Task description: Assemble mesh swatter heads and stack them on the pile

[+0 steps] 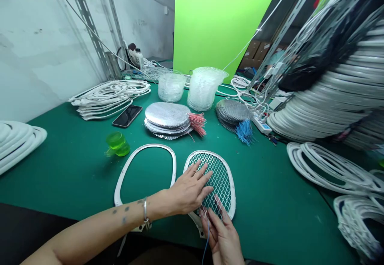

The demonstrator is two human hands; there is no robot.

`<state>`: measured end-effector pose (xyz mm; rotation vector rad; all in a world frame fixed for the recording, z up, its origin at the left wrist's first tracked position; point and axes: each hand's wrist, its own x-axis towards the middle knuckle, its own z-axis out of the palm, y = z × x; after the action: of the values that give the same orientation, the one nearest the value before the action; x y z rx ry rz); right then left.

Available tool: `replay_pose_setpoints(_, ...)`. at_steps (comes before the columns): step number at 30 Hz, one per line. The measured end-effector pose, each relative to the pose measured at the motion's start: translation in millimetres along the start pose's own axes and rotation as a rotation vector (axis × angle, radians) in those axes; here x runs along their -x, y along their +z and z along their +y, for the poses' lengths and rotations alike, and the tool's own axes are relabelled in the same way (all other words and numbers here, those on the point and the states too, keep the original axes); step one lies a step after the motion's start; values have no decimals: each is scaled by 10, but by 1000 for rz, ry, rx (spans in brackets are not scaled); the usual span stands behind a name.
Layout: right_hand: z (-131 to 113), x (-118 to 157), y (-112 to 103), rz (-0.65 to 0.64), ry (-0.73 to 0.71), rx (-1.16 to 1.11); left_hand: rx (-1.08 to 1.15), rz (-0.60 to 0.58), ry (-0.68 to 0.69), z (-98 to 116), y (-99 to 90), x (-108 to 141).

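A white racket-shaped plastic frame (232, 185) lies in front of me with a silvery diamond wire mesh (220, 173) inside it. My left hand (189, 189) rests on this mesh, fingers stretched and spread. At the lower end, my right hand (222, 233) pinches the mesh edge between thumb and fingers, its exact hold partly hidden. A thin blue wire (207, 241) hangs down by the right fingers. Beside it on the left lies a second white frame (120, 183) with only green tabletop showing inside it; my left forearm crosses its lower part.
Mesh sheets with red wires (168, 115) and darker mesh sheets with blue wires (231, 113) are stacked behind. Nearby are a phone (127, 116), green tape rolls (118, 144), clear plastic stacks (204, 89), a power strip (261, 125) and piled white frames (111, 97).
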<state>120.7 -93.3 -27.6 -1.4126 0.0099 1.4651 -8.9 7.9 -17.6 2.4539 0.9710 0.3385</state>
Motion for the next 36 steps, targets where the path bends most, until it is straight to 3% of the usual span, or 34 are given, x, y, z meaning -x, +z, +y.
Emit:
replay_pose_setpoints(4,-17,12,28,30,18,-4,-138,-52,-18,-76,157,-117)
replay_pose_setpoints(11,-39,58,61,42,9,-43,-212,-192,-47,55,85,-163)
replay_pose_setpoints(16,-51,130,31,-7,-9,-76,-294,-122,-80,47,193,-135)
replay_pose_setpoints(20,-142,384,-65,-119,54,-63,-291,-116,-85,10,271,-124)
replay_pose_setpoints(23,-289,589,-244,-146,121,49,-302,-87,-78,-2,307,-126)
replay_pose_setpoints(26,-501,645,-451,-224,129,434,-316,-46,-76,-5,342,-120)
replay_pose_setpoints(28,-643,565,-508,-228,-69,809,-310,-28,-73,-7,362,-109)
replay_pose_setpoints(31,-772,288,-402,-190,-629,1323,-293,-26,-73,-6,379,-90)
replay_pose_setpoints(34,-769,-93,-203,-433,-1049,1735,-282,-57,-66,1,376,-96)
replay_pose_setpoints(36,-731,-329,-127,-641,-1122,1920,-274,-91,-60,-2,355,-125)
